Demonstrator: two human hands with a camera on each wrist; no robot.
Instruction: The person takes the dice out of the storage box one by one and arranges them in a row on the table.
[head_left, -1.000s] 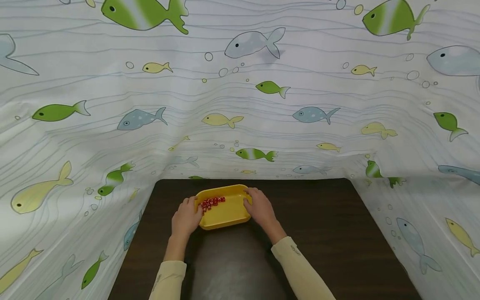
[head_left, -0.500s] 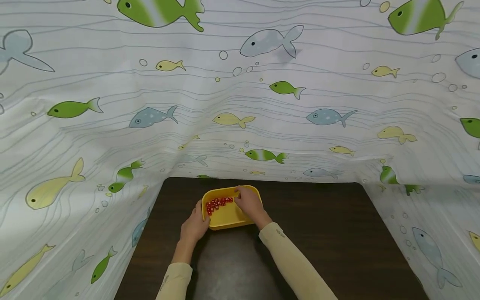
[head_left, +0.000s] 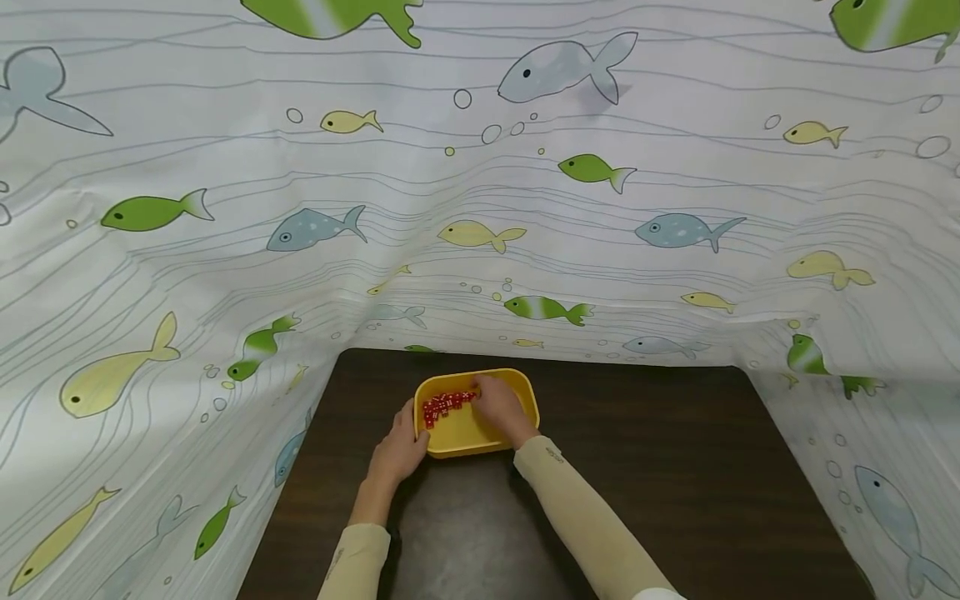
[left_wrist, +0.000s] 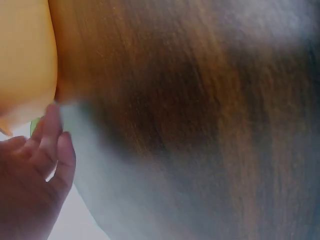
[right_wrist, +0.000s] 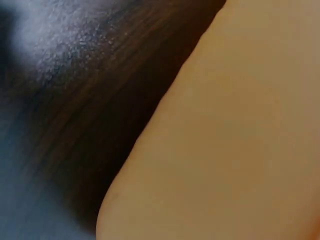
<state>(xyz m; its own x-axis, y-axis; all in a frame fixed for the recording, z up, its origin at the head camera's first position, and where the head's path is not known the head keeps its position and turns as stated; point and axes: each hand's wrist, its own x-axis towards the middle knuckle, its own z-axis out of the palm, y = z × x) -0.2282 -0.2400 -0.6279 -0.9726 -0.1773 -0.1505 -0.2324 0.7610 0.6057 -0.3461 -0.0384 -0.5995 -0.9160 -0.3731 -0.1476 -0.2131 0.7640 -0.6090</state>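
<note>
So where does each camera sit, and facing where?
Head: on the head, facing forward and down at yellow tray and red dice; left hand, right hand, sleeves show.
Left wrist: on that wrist, facing tray and table; left hand shows.
Right wrist: on that wrist, facing table past a blurred tan surface; no recognisable hand.
Head and left wrist share the tray.

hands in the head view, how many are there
2: the left hand holds the left end of the yellow tray; the right hand is over the tray, beside the red dice.
</note>
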